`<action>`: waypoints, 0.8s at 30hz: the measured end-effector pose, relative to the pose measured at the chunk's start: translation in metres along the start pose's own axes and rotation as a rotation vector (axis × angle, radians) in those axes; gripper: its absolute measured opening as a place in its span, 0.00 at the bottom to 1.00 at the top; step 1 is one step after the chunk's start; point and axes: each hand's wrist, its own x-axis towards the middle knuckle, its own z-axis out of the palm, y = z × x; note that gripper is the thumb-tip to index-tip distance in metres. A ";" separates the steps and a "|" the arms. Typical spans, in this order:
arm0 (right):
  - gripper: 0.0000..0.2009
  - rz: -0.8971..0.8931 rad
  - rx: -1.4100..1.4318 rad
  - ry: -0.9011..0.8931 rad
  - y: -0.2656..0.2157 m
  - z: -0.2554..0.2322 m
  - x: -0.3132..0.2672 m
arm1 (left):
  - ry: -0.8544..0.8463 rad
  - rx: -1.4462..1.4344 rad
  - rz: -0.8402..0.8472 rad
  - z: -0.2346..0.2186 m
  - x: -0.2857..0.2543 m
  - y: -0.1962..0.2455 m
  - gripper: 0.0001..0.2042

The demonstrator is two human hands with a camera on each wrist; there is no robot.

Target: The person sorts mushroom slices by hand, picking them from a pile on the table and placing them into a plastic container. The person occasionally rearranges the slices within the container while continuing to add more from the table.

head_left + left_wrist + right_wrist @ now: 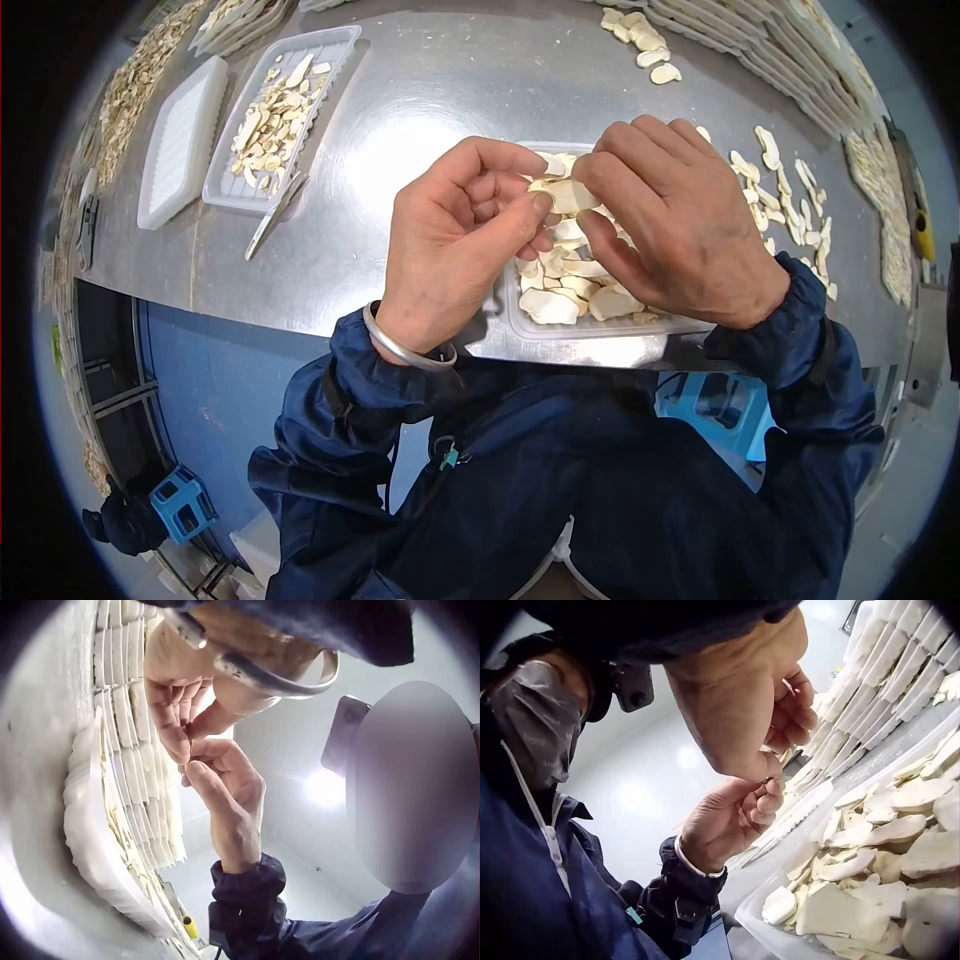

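Note:
Over a clear plastic tray point(620, 332), my left hand point(445, 240) pinches a pale mushroom slice point(567, 196) between thumb and fingers. At the slice's other end, the thumb and fingers of my right hand point(690, 215) hold it too. Both hands' fingertips meet closely in the left wrist view, where the slice is mostly hidden. Beneath them the tray is filled with overlapping cream-coloured mushroom slices point(844, 907), some with tan edges. The right hand covers part of the tray in the head view.
Left on the metal table point(430, 80), a tray point(345, 50) holds smaller pieces, beside a white tray point(160, 190). A slim metal tool point(272, 222) leans at its corner. Loose slices point(790, 205) lie right. Stacked trays point(770, 50) stand behind. A blue stool point(715, 405) is below the table.

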 end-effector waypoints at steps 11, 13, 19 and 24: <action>0.08 0.075 -0.061 -0.115 0.024 0.004 -0.003 | 0.153 0.392 0.016 -0.028 -0.011 -0.026 0.21; 0.08 0.071 -0.021 -0.112 0.021 0.014 0.001 | 0.105 0.389 -0.048 -0.025 -0.015 -0.033 0.23; 0.09 0.062 -0.003 -0.115 0.019 0.038 0.004 | 0.034 0.329 -0.083 -0.019 -0.015 -0.037 0.25; 0.10 0.040 -0.035 -0.059 0.010 0.051 0.005 | 0.044 0.288 -0.087 -0.019 -0.014 -0.042 0.24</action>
